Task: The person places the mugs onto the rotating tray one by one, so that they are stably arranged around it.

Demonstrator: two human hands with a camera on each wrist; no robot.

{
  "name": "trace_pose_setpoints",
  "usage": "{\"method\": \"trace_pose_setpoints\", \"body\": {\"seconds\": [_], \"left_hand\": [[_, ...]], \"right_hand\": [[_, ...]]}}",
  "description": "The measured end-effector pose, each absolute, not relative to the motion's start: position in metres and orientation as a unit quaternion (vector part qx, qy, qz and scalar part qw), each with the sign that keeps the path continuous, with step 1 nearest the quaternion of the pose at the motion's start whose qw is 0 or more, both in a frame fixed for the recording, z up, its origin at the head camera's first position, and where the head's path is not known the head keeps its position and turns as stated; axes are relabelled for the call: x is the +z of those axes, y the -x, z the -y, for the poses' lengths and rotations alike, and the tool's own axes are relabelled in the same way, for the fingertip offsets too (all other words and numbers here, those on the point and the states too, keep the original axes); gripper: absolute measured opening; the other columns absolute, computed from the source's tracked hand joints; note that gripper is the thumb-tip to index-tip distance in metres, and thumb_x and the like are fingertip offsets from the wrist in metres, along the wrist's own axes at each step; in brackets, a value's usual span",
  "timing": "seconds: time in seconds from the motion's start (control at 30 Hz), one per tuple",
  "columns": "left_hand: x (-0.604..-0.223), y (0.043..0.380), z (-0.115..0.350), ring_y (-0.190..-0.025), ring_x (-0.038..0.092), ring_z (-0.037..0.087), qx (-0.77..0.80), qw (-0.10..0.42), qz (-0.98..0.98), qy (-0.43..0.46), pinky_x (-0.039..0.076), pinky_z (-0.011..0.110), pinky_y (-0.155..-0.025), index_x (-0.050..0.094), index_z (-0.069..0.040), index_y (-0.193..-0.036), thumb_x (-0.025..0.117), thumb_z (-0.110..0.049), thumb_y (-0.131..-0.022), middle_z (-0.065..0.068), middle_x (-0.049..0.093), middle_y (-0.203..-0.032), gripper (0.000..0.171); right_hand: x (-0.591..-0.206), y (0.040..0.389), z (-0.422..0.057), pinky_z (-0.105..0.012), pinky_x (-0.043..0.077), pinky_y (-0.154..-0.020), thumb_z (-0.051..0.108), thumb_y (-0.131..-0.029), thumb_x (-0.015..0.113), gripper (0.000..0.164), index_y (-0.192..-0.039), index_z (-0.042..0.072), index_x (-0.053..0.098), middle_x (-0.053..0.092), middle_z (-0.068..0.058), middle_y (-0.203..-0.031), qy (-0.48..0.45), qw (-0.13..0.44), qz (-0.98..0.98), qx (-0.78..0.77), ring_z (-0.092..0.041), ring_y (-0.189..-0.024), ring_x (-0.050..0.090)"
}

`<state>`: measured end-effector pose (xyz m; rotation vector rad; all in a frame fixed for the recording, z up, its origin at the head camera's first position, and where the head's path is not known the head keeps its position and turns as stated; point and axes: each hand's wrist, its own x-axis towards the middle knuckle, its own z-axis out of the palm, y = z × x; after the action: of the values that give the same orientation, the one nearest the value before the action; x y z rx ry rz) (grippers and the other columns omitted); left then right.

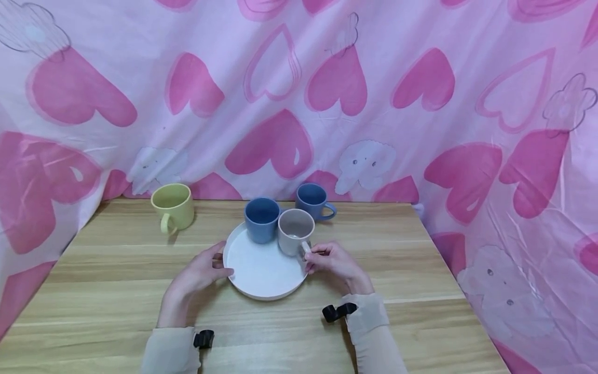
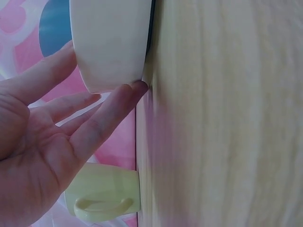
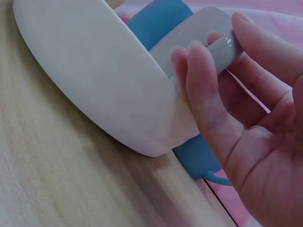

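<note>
A white round plate (image 1: 261, 275) with a raised rim lies on the table. My left hand (image 1: 203, 267) grips its left side, thumb at the rim and fingers against the lower edge, as the left wrist view shows. On the plate's right side is a greyish-pink mug (image 1: 290, 236), its handle (image 1: 306, 246) pointing toward me. My right hand (image 1: 334, 262) pinches that handle between thumb and fingers, close to the plate's edge. A blue mug (image 1: 261, 226) stands at the back of the plate, beside the greyish-pink one; its handle is hidden.
Behind the plate, a second blue mug (image 1: 310, 200) rests on the table (image 1: 402, 259), handle to the right. A yellow-green mug (image 1: 179, 210) stands at the back left. A pink heart-patterned cloth (image 1: 374, 124) hangs behind the table and along its sides.
</note>
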<state>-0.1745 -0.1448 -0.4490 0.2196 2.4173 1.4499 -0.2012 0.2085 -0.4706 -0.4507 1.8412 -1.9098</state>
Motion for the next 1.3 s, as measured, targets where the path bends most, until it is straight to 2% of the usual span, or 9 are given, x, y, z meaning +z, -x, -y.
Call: {"method": "trace_pose_setpoints", "body": {"seconds": [0.27, 0.47, 0.57, 0.77, 0.83, 0.97, 1.07, 1.17, 1.3], "left_hand": [[-0.448, 0.174, 0.147, -0.116, 0.055, 0.040, 0.510, 0.169, -0.840, -0.078, 0.051, 0.047, -0.092, 0.020, 0.011, -0.149, 0.072, -0.006, -0.087, 0.028, 0.056, -0.126, 0.083], [-0.447, 0.173, 0.148, -0.119, 0.053, 0.043, 0.510, 0.172, -0.838, -0.089, 0.050, 0.049, -0.094, 0.022, 0.011, -0.149, 0.074, -0.006, -0.086, 0.030, 0.054, -0.128, 0.083], [-0.446, 0.173, 0.148, -0.119, 0.053, 0.043, 0.501, 0.169, -0.844, -0.088, 0.050, 0.049, -0.094, 0.024, 0.009, -0.149, 0.070, -0.008, -0.089, 0.030, 0.054, -0.128, 0.078], [-0.446, 0.172, 0.149, -0.117, 0.054, 0.042, 0.465, 0.149, -0.870, -0.074, 0.049, 0.049, -0.094, 0.030, 0.007, -0.148, 0.059, -0.014, -0.097, 0.030, 0.055, -0.127, 0.062], [-0.446, 0.173, 0.149, -0.117, 0.054, 0.042, 0.462, 0.144, -0.872, -0.071, 0.048, 0.050, -0.095, 0.031, 0.007, -0.148, 0.057, -0.013, -0.098, 0.031, 0.055, -0.127, 0.060], [-0.445, 0.173, 0.149, -0.115, 0.056, 0.041, 0.457, 0.137, -0.875, -0.085, 0.047, 0.051, -0.096, 0.031, 0.009, -0.146, 0.056, -0.008, -0.098, 0.031, 0.056, -0.125, 0.057], [-0.444, 0.172, 0.148, -0.111, 0.059, 0.038, 0.463, 0.137, -0.870, -0.099, 0.048, 0.050, -0.095, 0.033, 0.009, -0.145, 0.059, -0.005, -0.095, 0.030, 0.057, -0.123, 0.059], [-0.446, 0.172, 0.148, -0.109, 0.060, 0.036, 0.480, 0.142, -0.860, -0.100, 0.051, 0.047, -0.091, 0.033, 0.010, -0.145, 0.063, -0.005, -0.093, 0.031, 0.057, -0.123, 0.062], [-0.448, 0.171, 0.149, -0.111, 0.058, 0.038, 0.494, 0.143, -0.852, -0.095, 0.052, 0.044, -0.090, 0.031, 0.010, -0.146, 0.066, -0.005, -0.090, 0.032, 0.056, -0.125, 0.068]], "right_hand": [[-0.473, 0.203, -0.208, -0.030, 0.058, -0.071, 0.011, -0.092, 0.069, 0.036, -0.107, -0.020, 0.060, 0.071, -0.013, -0.081, 0.157, 0.220, -0.666, -0.695, -0.018, -0.074, 0.067], [-0.476, 0.205, -0.212, -0.032, 0.059, -0.073, 0.006, -0.093, 0.066, 0.031, -0.109, -0.020, 0.060, 0.071, -0.016, -0.083, 0.173, 0.219, -0.659, -0.698, -0.019, -0.077, 0.068], [-0.476, 0.205, -0.217, -0.035, 0.058, -0.078, 0.005, -0.093, 0.066, 0.032, -0.113, -0.018, 0.060, 0.070, -0.022, -0.090, 0.182, 0.220, -0.660, -0.694, -0.020, -0.081, 0.069], [-0.472, 0.205, -0.231, -0.044, 0.057, -0.083, 0.008, -0.094, 0.065, 0.031, -0.117, -0.012, 0.061, 0.067, -0.023, -0.106, 0.172, 0.194, -0.682, -0.684, -0.026, -0.088, 0.068], [-0.471, 0.205, -0.237, -0.047, 0.056, -0.083, 0.008, -0.095, 0.063, 0.032, -0.119, -0.012, 0.060, 0.065, -0.026, -0.110, 0.168, 0.178, -0.689, -0.683, -0.028, -0.089, 0.067], [-0.469, 0.207, -0.249, -0.044, 0.056, -0.083, 0.012, -0.095, 0.064, 0.039, -0.124, -0.013, 0.055, 0.058, -0.032, -0.118, 0.133, 0.140, -0.704, -0.683, -0.023, -0.092, 0.065], [-0.467, 0.209, -0.258, -0.046, 0.055, -0.086, 0.014, -0.095, 0.065, 0.044, -0.126, -0.014, 0.052, 0.060, -0.029, -0.115, 0.088, 0.101, -0.712, -0.690, -0.022, -0.092, 0.064], [-0.465, 0.214, -0.264, -0.048, 0.054, -0.087, 0.014, -0.095, 0.065, 0.044, -0.127, -0.013, 0.051, 0.063, -0.021, -0.111, 0.038, 0.051, -0.717, -0.695, -0.023, -0.091, 0.064], [-0.461, 0.230, -0.264, -0.041, 0.055, -0.086, 0.011, -0.095, 0.064, 0.036, -0.127, -0.005, 0.055, 0.061, -0.015, -0.115, -0.016, -0.021, -0.732, -0.681, -0.022, -0.094, 0.062]]}}
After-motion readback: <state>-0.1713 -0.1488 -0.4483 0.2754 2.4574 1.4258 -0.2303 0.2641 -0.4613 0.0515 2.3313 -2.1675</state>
